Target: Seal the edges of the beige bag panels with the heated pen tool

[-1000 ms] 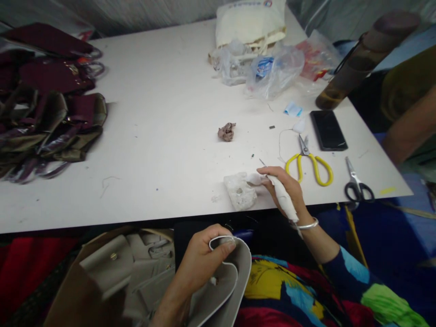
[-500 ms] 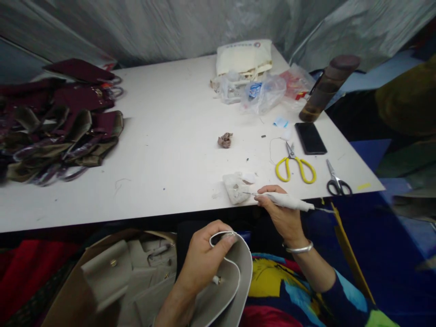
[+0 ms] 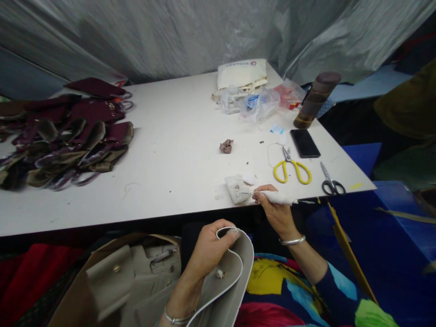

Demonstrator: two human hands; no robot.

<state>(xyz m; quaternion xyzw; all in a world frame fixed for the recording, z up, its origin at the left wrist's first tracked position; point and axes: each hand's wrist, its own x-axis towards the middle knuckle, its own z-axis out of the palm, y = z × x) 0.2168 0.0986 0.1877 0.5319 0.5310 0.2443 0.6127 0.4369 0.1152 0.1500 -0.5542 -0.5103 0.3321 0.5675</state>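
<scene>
My left hand (image 3: 210,249) is closed on the top edge of a light grey-beige bag piece (image 3: 245,268), thumb inside and fingers outside. The piece curls open below the table edge and shows a small metal fitting on its inner layer. In my right hand (image 3: 279,219) is a white-wrapped pen-like tool (image 3: 278,197) with a thin metal tip and a cord at the back. Its tip lies over a small whitish pad (image 3: 235,187) at the table's front edge; whether it touches, I cannot tell.
Yellow-handled scissors (image 3: 292,169), black-handled scissors (image 3: 332,184), a phone (image 3: 305,143) and a bottle (image 3: 316,100) are on the right. A crumpled brown scrap (image 3: 226,146) lies mid-table (image 3: 177,136). Maroon bags (image 3: 98,109) pile up left. A box of beige pieces (image 3: 116,277) stands below.
The view has shifted, so the table items appear slightly lower at the back. My left hand keeps its hold on the bag piece. The tool's tip stays over the whitish pad.
</scene>
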